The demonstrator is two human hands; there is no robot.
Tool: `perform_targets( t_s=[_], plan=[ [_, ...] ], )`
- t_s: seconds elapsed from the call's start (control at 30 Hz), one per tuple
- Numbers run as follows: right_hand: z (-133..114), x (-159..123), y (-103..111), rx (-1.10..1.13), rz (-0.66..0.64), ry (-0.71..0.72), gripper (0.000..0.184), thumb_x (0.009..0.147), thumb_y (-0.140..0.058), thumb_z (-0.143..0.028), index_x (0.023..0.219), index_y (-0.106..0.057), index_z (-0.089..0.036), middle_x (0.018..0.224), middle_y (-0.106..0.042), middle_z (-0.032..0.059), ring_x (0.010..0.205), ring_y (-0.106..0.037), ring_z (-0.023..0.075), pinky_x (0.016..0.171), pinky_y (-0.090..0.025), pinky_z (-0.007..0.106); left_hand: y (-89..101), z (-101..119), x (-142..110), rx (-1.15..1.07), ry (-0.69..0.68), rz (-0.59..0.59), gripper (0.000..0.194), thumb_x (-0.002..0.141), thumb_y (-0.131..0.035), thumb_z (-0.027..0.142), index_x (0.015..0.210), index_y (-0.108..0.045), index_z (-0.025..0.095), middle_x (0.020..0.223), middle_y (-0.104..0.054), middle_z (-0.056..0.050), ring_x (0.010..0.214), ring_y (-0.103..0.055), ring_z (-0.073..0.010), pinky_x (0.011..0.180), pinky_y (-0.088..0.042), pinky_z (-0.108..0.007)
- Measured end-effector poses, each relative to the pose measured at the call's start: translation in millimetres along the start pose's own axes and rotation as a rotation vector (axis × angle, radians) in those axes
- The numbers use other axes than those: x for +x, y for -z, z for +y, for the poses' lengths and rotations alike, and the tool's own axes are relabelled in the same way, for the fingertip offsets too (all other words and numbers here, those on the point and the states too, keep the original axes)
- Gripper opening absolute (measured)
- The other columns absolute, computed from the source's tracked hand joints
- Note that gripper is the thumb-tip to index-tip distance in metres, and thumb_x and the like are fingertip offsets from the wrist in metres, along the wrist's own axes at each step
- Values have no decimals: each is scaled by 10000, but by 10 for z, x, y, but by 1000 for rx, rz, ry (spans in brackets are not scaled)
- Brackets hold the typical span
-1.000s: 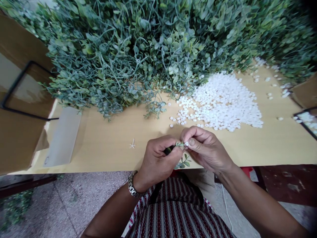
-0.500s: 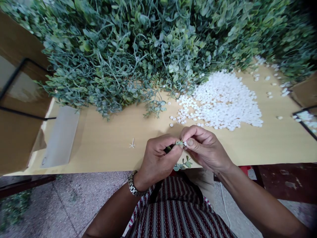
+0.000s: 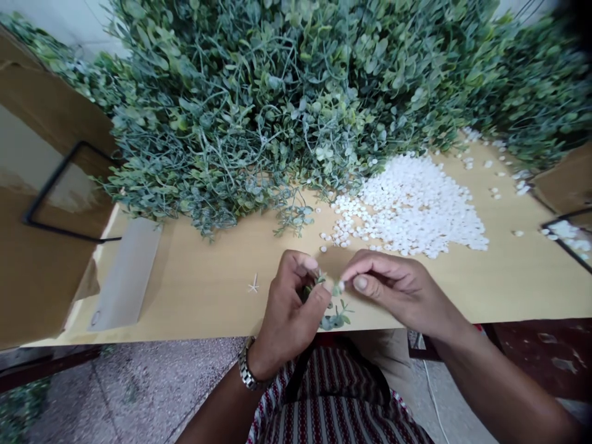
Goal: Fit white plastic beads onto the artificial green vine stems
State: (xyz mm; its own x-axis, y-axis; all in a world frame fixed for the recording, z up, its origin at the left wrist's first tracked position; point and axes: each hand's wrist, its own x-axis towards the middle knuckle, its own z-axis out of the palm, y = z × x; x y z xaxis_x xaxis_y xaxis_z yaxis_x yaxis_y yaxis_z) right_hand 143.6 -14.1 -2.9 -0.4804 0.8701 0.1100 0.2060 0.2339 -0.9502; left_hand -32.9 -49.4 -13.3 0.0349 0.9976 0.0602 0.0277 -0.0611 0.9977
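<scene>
My left hand (image 3: 298, 308), with a metal-band watch on the wrist, holds a green leafy sprig (image 3: 340, 317) between thumb and curled fingers. Part of the stem is hidden behind the thumb. A small white cap (image 3: 341, 286) shows at the sprig's right side, close to my right index fingertip. My right hand (image 3: 398, 287) has its thumb and index finger apart, with nothing visible gripped between them. Behind the hands lies a pile of small white caps (image 3: 420, 206), some loose at its near left edge.
A large heap of leafy greenery (image 3: 277, 105) fills the back of the table (image 3: 198, 308). A small white star-shaped piece (image 3: 253, 284) lies left of my hands. At the left are a translucent strip (image 3: 124, 277), a cardboard box (image 3: 46, 265) and a black metal frame (image 3: 50, 185).
My right thumb and index finger have parted and moved slightly right, off the sprig. My left fingers have loosened around it. The whole view has shifted a little downward.
</scene>
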Motion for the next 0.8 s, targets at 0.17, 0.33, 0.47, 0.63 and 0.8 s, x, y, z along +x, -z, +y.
perform_targets(
  t_s=[0.17, 0.33, 0.47, 0.63, 0.8],
  plan=[
    [-21, 354, 105, -554, 7, 145, 177, 867, -499, -196, 943, -659, -179, 843, -655, 73, 740, -580, 181, 648, -430, 301, -1, 24, 22, -35, 33, 37, 129, 749, -630, 205, 713, -511, 170, 682, -523, 13, 594, -465, -88, 548, -403, -202],
    [37, 542, -39, -1050, -151, 286, 199, 865, -463, -130, 799, -650, -133, 758, -598, 96, 730, -519, 201, 635, -372, 308, 23, 44, 23, -100, 49, 72, 90, 715, -671, 184, 752, -590, 168, 716, -596, -2, 621, -530, -97, 572, -454, -204],
    [12, 478, -61, -977, -124, 283, 171, 852, -460, -131, 750, -597, -138, 746, -565, 80, 698, -487, 181, 604, -348, 299, 35, -1, 9, -207, 41, 99, 189, 677, -726, 175, 830, -616, 189, 763, -617, 1, 667, -558, -99, 600, -482, -196],
    [-33, 317, 18, -192, -50, -18, 114, 797, -604, -216, 713, -539, -173, 684, -557, 13, 592, -482, 114, 528, -365, 243, 34, -14, 5, -243, 64, 52, 203, 661, -761, 207, 802, -616, 186, 720, -603, 22, 621, -537, -75, 570, -465, -171],
    [3, 211, -8, 300, -10, -171, 234, 675, -759, -311, 704, -570, -175, 629, -538, -21, 545, -460, 86, 484, -363, 216, 21, 14, -1, -194, 70, 38, 196, 665, -760, 250, 741, -603, 162, 671, -590, 16, 576, -520, -78, 533, -444, -181]
  ],
)
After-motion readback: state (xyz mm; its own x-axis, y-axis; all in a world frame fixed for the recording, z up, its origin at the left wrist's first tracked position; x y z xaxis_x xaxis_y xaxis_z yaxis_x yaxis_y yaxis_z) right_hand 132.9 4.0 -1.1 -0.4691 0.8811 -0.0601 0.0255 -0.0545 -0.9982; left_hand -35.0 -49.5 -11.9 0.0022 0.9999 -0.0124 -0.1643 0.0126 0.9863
